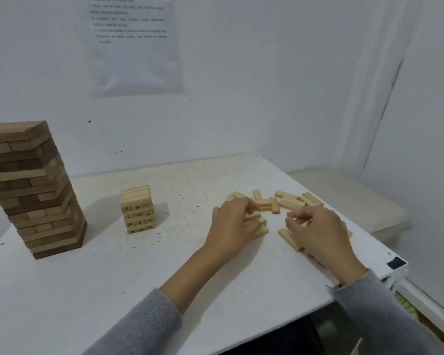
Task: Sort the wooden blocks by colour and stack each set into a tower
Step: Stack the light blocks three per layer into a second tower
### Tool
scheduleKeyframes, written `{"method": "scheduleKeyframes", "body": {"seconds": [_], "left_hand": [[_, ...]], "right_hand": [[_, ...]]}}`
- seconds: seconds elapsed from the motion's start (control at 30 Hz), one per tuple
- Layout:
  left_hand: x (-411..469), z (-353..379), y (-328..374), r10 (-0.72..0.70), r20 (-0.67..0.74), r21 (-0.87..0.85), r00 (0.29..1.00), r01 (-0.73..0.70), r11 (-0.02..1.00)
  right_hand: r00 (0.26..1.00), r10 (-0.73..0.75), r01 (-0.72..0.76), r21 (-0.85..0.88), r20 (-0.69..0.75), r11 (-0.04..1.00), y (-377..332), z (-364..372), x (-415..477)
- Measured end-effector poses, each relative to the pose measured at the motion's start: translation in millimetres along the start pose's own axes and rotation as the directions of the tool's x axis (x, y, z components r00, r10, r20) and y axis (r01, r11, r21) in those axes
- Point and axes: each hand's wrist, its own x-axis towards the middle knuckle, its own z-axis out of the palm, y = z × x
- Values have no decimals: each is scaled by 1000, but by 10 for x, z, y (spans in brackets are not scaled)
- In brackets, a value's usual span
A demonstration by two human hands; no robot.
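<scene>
Pinches a pale block [264,204] with the left grip [235,224], fingers curled round it, atop a low stack [261,228] of pale blocks at centre right of the frame. Holds the right grip [318,231] just right of that stack, fingers curled; cannot tell whether anything sits between them. Shows loose pale blocks [291,202] scattered just above both grips, plus a flat block [287,239] touching the right grip's lower left side. Has, at centre left on the white desk [113,278], a small pale tower [138,210], upright, dark numbers on its block ends. Has at far left a tall brown tower [34,190], light and dark blocks mixed, upright, well apart from both grips. Wears grey sleeves [144,324]. Carries a printed sheet [133,52] on the wall, upper left.
</scene>
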Motion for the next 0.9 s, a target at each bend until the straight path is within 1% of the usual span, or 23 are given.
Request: {"method": "scheduleKeyframes", "body": {"seconds": [0.07, 0.1, 0.17, 0.27, 0.33, 0.37, 0.43, 0.5, 0.6, 0.7, 0.77, 0.83, 0.87, 0.9], "left_hand": [[31, 66, -21, 7, 43, 81, 999, -11, 997], [38, 100, -36, 2, 58, 79, 998, -7, 997], [44, 165, -64, -3, 61, 9, 998, 3, 1000], [52, 219, -77, 13, 17, -67, 1000, -12, 998], [62, 226, -65, 34, -28, -99, 999, -37, 994], [67, 219, -44, 43, -50, -113, 998, -48, 992], [87, 215, 3, 47, -83, -147, 995, -59, 987], [117, 231, 43, 53, -100, -162, 994, -69, 984], [181, 271, 97, 67, -105, -178, 992, -85, 980], [276, 311, 140, 44, -84, -214, 996, -61, 975], [351, 340, 154, 20, -77, -255, 997, -39, 966], [426, 372, 163, -1, -67, -293, 998, -19, 956], [458, 387, 167, -9, -63, -305, 998, -10, 952], [484, 399, 171, -15, -62, -319, 998, -5, 948]], "right_hand": [[998, 13, -2, -202, 53, 979, 76, -33, -51], [998, 13, 4, -263, 63, 965, 95, -37, -71], [999, -16, 31, -309, 51, 951, 109, -35, -95], [997, -78, 81, -283, 22, 956, 119, -21, -86], [994, -110, 114, -235, 30, 965, 138, 5, -54], [992, -123, 127, -182, 36, 975, 149, 20, -40], [988, -147, 148, -9, 46, 989, 171, 45, -16], [985, -160, 147, 177, 63, 973, 176, 53, 20], [987, -125, 85, 342, 97, 936, 170, 30, 136], [990, -48, -24, 486, 136, 873, 205, -11, 349], [980, 49, -143, 502, 195, 853, 220, -60, 513], [954, 111, -233, 458, 278, 858, 216, -115, 654], [948, 110, -235, 424, 298, 874, 216, -131, 716], [953, 87, -197, 375, 291, 906, 226, -137, 780]]}}
